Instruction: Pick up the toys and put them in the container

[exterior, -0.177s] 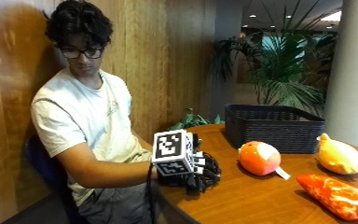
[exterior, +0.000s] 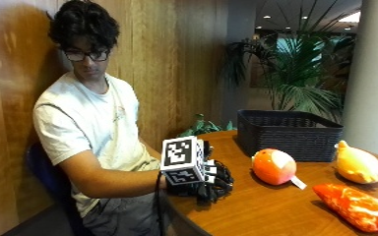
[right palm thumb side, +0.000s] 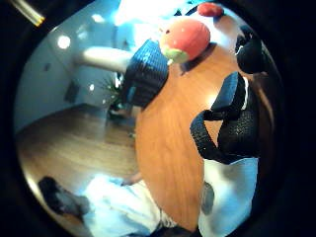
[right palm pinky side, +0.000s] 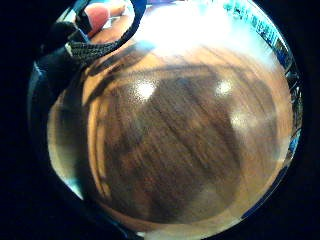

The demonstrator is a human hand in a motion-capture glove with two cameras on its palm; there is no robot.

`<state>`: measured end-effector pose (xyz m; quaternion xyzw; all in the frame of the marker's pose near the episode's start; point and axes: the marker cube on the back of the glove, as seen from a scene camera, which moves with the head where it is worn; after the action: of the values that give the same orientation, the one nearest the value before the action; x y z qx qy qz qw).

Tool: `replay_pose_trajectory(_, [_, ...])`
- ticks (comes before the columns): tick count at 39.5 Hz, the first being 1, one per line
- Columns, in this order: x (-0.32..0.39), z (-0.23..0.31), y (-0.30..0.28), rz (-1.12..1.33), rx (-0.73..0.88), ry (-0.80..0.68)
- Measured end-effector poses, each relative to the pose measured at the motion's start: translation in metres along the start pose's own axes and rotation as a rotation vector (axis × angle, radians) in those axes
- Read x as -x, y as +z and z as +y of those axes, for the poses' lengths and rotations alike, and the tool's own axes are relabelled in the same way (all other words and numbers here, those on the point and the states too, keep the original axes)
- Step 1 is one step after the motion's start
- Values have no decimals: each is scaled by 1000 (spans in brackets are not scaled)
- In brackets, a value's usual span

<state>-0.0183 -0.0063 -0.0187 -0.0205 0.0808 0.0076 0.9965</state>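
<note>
Wood-panelled wall and a potted palm (exterior: 307,73) stood behind the round worktop (exterior: 267,211), w/ a dark woven container (exterior: 287,133) at its far side. My gloved right hand (exterior: 208,181) rested palm-down near the worktop's near edge, fingers loosely curled and holding nothing; the little-finger palm view showed only wood grain close up. Three toys lay out, none in the container yet: a round orange-pink one (exterior: 274,166) nearest the hand and just in front of the container, a yellow one (exterior: 357,164) further right, and a long red-orange one (exterior: 356,206) toward the near edge.

I judged the step as reach-and-grasp on the round toy (thumb-side view already had it in sight (right palm thumb side: 186,38), past the container). Approach over the top, spread fingers wide since it looked bulky and soft, and close around its widest part. Its white tag (exterior: 298,183) trailed on the worktop, so lift clear before swinging to the container, then release above the rim, not against it.
</note>
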Motion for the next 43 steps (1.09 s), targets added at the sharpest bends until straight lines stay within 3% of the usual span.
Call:
replay_pose_trajectory(5, [-17, 6, 21, -137, -33, -13])
replay_pose_trajectory(17, [-14, 3, 15, 9, 30, 15])
replay_pose_trajectory(27, [8, -24, -25, 187, 99, -12])
replay_pose_trajectory(35, [52, -57, -106, 421, 221, -228])
replay_pose_trajectory(40, [96, -72, -122, 547, 164, -35])
replay_pose_trajectory(43, [105, -73, -126, 534, 165, -58])
